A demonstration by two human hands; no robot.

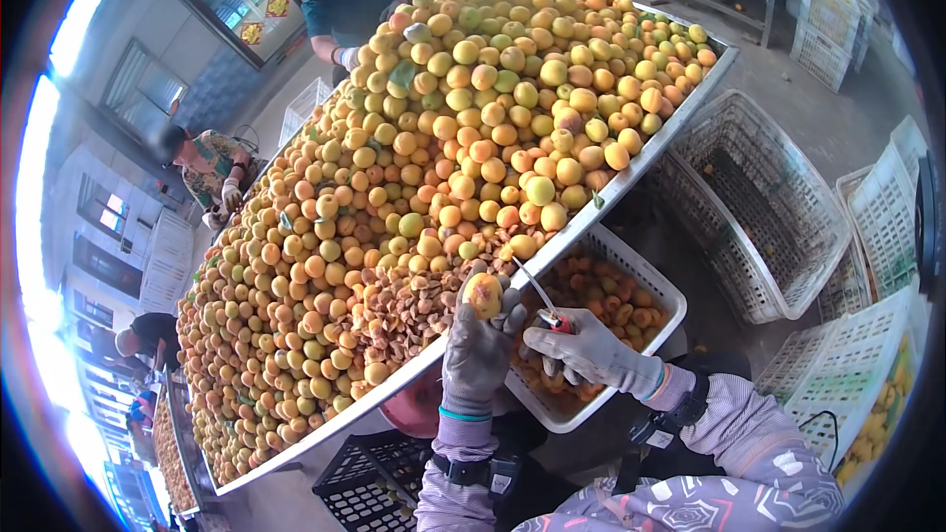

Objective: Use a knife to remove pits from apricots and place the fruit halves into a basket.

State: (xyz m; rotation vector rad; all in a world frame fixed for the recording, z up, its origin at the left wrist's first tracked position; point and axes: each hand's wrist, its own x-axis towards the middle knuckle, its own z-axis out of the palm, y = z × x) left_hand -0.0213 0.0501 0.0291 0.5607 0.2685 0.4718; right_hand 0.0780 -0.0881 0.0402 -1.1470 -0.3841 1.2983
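Note:
Near the table's front edge, my gloved left hand holds up a yellow apricot with a brownish patch on its skin. My gloved right hand is closed round the red handle of a small knife. The thin blade points up and to the left, a little apart from the fruit. Behind the left hand lies a heap of brown apricot pits among whole fruit. Below both hands, a white crate contains orange apricot pieces; my right hand and forearm hide part of it.
A metal-edged table bears a large mound of whole apricots. White plastic crates stand at the right. Below the table are a black crate and a red basin. Co-workers stand across the table.

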